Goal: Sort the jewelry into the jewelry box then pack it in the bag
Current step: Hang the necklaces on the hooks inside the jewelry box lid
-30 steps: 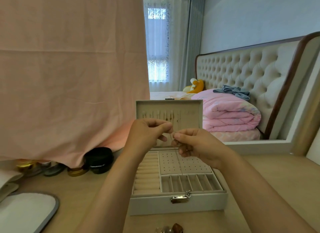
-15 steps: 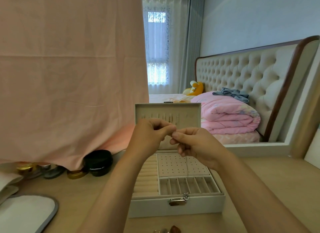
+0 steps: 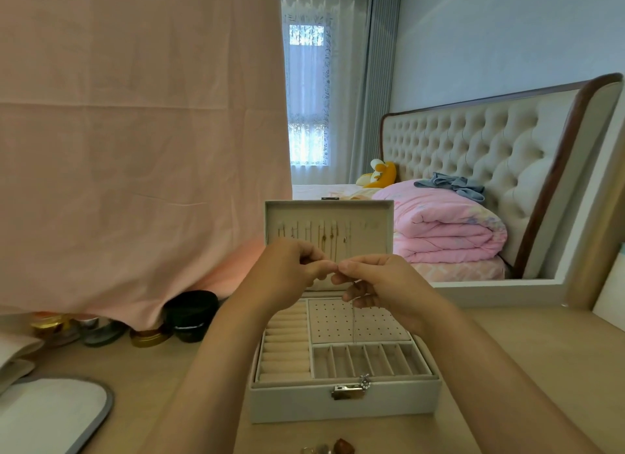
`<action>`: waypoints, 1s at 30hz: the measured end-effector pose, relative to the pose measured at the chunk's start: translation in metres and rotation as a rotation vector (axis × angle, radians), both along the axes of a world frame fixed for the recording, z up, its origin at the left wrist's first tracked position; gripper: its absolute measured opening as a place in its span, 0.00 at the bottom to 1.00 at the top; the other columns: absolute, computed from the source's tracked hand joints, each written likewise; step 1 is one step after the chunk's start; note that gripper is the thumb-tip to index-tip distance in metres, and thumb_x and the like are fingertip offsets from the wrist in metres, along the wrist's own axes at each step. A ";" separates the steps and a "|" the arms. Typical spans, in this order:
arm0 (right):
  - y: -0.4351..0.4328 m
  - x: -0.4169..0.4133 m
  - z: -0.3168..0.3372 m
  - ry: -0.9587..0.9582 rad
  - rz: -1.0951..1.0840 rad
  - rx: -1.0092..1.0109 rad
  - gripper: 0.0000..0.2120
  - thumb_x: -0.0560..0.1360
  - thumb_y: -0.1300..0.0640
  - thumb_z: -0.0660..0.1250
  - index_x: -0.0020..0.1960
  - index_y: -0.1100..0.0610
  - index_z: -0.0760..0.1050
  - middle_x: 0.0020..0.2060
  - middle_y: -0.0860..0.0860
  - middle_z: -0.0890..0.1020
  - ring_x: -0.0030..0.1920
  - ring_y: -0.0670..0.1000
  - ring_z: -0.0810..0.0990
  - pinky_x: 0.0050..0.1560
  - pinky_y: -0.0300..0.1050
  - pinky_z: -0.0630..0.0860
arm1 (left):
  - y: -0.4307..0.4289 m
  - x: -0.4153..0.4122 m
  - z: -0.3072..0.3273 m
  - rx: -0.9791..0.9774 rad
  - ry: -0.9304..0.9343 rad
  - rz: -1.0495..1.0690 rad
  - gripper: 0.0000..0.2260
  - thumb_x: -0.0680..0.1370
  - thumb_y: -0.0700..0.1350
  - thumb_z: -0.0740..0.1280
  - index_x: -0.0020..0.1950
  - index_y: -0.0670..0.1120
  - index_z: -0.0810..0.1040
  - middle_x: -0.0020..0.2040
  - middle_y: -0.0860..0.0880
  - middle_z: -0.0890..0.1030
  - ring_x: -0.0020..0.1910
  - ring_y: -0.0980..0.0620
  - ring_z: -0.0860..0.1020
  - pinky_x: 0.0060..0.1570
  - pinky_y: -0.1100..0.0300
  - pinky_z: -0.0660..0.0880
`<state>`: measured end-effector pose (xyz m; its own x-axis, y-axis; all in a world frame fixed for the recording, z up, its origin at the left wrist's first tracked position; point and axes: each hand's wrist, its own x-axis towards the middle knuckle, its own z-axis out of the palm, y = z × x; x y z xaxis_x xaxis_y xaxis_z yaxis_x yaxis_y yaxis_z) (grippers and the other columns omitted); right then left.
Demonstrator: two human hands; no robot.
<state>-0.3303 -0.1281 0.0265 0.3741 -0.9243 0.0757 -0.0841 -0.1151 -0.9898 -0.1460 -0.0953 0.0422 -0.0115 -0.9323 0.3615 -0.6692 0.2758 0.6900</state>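
Left hand (image 3: pixel 291 272) and right hand (image 3: pixel 382 284) pinch a chain (image 3: pixel 353 321) between meeting fingertips. The chain hangs below the right hand. An open box (image 3: pixel 345 404) sits under both hands.

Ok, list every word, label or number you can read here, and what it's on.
None is readable.
The jewelry box and its clasp: no lettering.
The black jar and gold-lidded jar: any label too blurred to read.
The thin necklace pinched by the left hand and right hand: no tag visible.

The upright lid (image 3: pixel 329 213) walls off the back of the jewelry box (image 3: pixel 304 403). Jars (image 3: pixel 191 313) crowd the table (image 3: pixel 541 335) at left, and bare wood right of the box gives room.
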 end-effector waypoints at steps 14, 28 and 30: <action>0.002 0.007 -0.002 0.081 0.113 0.028 0.10 0.81 0.57 0.61 0.48 0.60 0.79 0.43 0.54 0.83 0.40 0.51 0.81 0.47 0.49 0.75 | 0.001 0.006 -0.005 0.121 0.272 -0.152 0.05 0.80 0.45 0.67 0.48 0.45 0.80 0.41 0.54 0.83 0.39 0.57 0.80 0.42 0.60 0.76; -0.009 -0.001 -0.007 0.030 0.127 0.058 0.19 0.74 0.57 0.63 0.64 0.55 0.76 0.58 0.55 0.84 0.57 0.56 0.84 0.63 0.56 0.75 | 0.012 -0.008 0.008 0.260 0.642 -0.304 0.12 0.84 0.45 0.59 0.41 0.47 0.70 0.31 0.51 0.67 0.27 0.53 0.66 0.30 0.61 0.67; -0.005 0.005 -0.002 -0.170 0.309 0.121 0.24 0.72 0.60 0.60 0.69 0.58 0.73 0.57 0.61 0.83 0.56 0.60 0.83 0.63 0.57 0.74 | 0.016 -0.012 0.013 0.227 0.541 -0.257 0.09 0.84 0.46 0.61 0.45 0.47 0.74 0.30 0.52 0.68 0.25 0.54 0.65 0.27 0.63 0.66</action>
